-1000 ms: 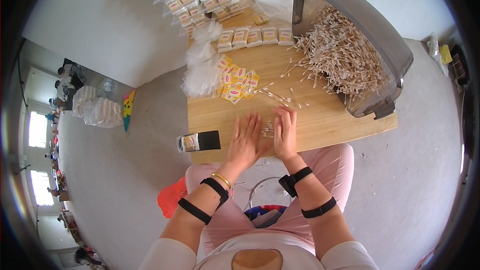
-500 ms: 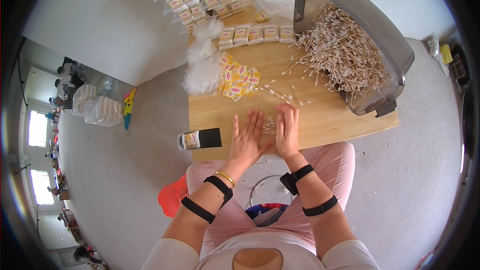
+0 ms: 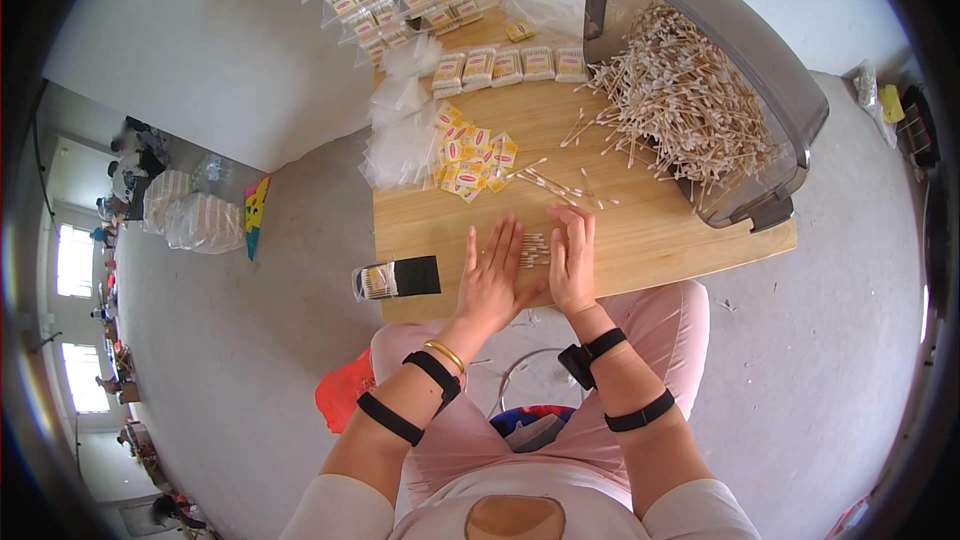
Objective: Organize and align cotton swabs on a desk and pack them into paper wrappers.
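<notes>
Both hands lie flat on the wooden table [image 3: 640,240], palms down and fingers stretched, with a small bundle of cotton swabs [image 3: 534,249] pressed between them. The left hand [image 3: 493,280] sits against the bundle's left side, fingers fanned and pointing away from the body; the right hand [image 3: 572,258] closes in from the right, its fingers partly over the swabs. Neither hand curls round anything: the bundle is squeezed between open hands rather than gripped.

The bundle rests close to the near edge of the table, just beyond the person's lap. To the left of the left hand, at the table's near-left corner, a clear box with a black lid [image 3: 396,279] lies on its side, near but apart from the hand. Bare wood stretches right of the right hand up to the near-right corner.

Farther out, loose swabs [image 3: 560,185] lie scattered on the wood beyond the fingertips, and yellow packets [image 3: 470,152] sit just left of them beside clear plastic bags [image 3: 400,135]. A large grey bin [image 3: 720,90], tipped open toward the person, spills a heap of swabs over the far right part of the table and overhangs its right edge. Rows of filled packs [image 3: 505,64] line the far edge.
</notes>
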Demonstrator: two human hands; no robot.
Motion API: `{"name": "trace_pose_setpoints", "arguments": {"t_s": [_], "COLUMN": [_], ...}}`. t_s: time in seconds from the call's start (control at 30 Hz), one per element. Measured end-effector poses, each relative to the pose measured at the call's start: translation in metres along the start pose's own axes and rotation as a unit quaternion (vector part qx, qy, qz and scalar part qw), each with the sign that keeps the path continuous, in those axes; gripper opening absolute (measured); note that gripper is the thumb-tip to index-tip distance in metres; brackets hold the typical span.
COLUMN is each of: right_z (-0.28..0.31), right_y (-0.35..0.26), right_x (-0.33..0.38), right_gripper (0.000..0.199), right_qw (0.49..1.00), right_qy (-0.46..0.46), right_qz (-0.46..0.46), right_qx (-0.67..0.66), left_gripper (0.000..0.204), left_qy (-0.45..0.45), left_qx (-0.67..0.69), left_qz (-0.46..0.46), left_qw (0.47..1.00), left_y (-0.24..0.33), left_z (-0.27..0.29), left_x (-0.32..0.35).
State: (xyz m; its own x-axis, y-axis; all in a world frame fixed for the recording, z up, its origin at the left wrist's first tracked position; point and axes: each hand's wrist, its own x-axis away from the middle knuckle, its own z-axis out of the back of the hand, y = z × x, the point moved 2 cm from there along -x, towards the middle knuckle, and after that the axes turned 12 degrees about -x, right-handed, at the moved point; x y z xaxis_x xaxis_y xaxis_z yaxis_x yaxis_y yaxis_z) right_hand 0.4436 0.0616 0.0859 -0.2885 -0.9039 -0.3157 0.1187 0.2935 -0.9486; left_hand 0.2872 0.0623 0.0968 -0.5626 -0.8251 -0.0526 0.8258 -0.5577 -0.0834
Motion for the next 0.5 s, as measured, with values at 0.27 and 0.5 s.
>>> {"name": "trace_pose_setpoints", "arguments": {"t_s": [0.27,0.5], "right_z": [0.000,-0.006], "right_y": [-0.003,-0.002], "right_x": [0.000,-0.002], "right_gripper": [0.029,0.029], "right_qw": [1.000,0.999], "right_qy": [0.002,-0.002], "right_qz": [-0.008,-0.021], "right_qx": [-0.017,-0.041], "left_gripper": [0.096,0.089], "left_qy": [-0.039,0.119], "left_qx": [0.003,0.564], "left_qz": [-0.003,0.275], "left_qw": [0.999,0.769], "left_y": [-0.001,-0.013], "left_z": [0.001,-0.001], "left_x": [0.005,0.006]}}
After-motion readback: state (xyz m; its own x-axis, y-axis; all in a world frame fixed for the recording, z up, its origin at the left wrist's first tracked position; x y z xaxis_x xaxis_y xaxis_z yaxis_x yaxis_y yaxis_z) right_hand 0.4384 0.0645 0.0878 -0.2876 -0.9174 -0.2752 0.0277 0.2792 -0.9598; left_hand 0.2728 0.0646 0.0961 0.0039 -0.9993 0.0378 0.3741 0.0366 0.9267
